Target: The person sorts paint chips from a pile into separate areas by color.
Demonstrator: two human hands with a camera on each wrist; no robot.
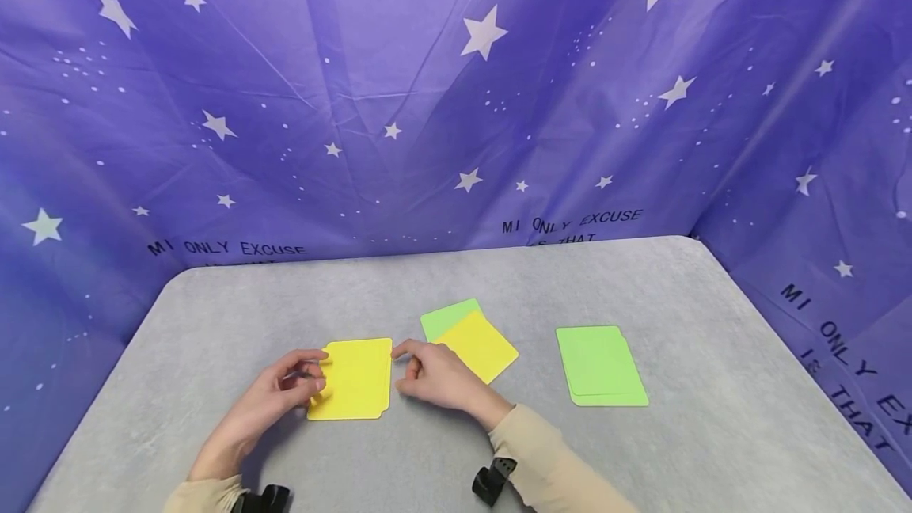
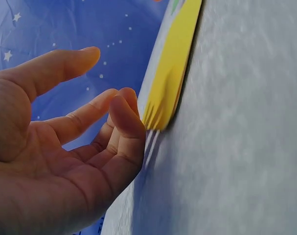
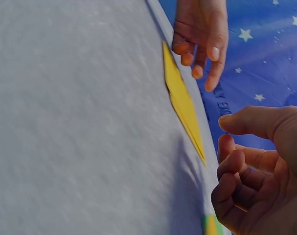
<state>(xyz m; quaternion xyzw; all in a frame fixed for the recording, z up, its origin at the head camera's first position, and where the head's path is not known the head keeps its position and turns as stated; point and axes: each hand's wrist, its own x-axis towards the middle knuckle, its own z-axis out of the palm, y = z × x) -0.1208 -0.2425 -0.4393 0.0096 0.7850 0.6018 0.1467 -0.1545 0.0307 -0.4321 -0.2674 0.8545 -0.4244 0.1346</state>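
A small stack of yellow square cards [image 1: 356,380] lies flat on the table, its edges slightly out of line. My left hand [image 1: 274,390] hovers at the stack's left edge, thumb and fingers loosely bent and apart, gripping nothing. Across from it, my right hand [image 1: 445,377] is held by the stack's right edge with relaxed, bent fingers and nothing between them. In the left wrist view, finger shadows fall on the yellow cards [image 2: 175,63]. Behind the right hand, a yellow card [image 1: 484,345] overlaps a green card [image 1: 449,318]; the hand hides part of them.
Green cards [image 1: 602,364] lie in an uneven stack on the right side of the grey table [image 1: 698,323]. A purple curtain [image 1: 399,204] with stars and lettering stands behind the table and along its sides.
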